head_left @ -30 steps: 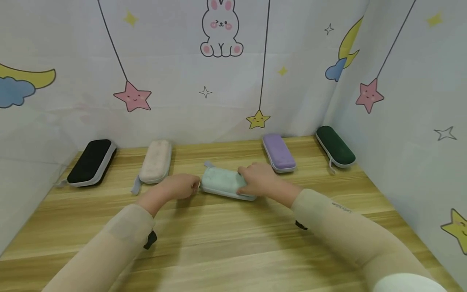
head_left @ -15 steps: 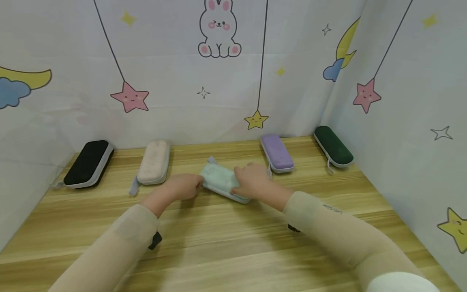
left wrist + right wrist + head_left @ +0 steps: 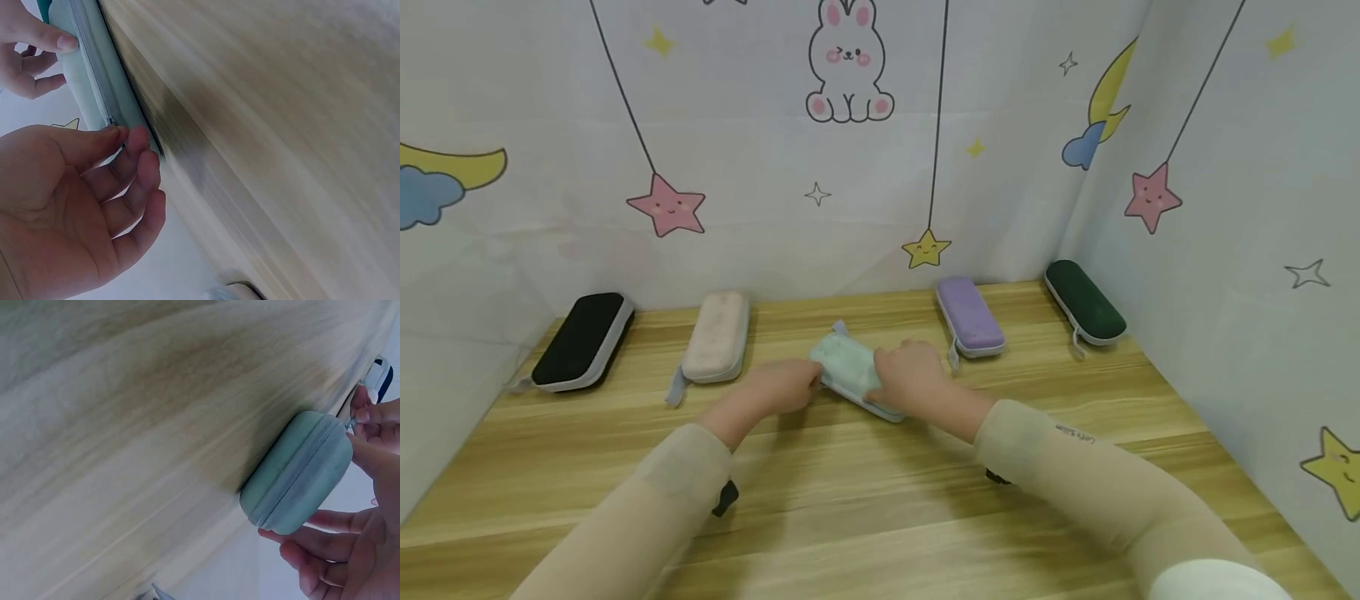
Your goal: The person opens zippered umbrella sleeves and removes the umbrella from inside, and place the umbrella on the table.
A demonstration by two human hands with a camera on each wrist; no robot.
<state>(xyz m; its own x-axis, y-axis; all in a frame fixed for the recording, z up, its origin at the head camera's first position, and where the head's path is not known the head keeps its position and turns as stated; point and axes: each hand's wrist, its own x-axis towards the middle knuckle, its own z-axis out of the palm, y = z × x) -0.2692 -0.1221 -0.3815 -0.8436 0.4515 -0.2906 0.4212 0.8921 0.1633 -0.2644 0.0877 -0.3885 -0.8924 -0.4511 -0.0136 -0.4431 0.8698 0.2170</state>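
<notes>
head view showed the pale green case (image 3: 846,363) lying aslant on the table (image 3: 865,525), between your hands. your left hand (image 3: 786,386) pinched the zipper pull (image 3: 110,121) at its left end (thumb against fingertip), while your right hand (image 3: 913,379) gripped the other end, near the purple case (image 3: 971,317).

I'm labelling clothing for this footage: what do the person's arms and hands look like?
The left hand and right hand are ungloved. Both sleeves are beige; the right one bears small dark lettering, with white fabric at its upper end. A small black piece shows beneath each sleeve.
</notes>
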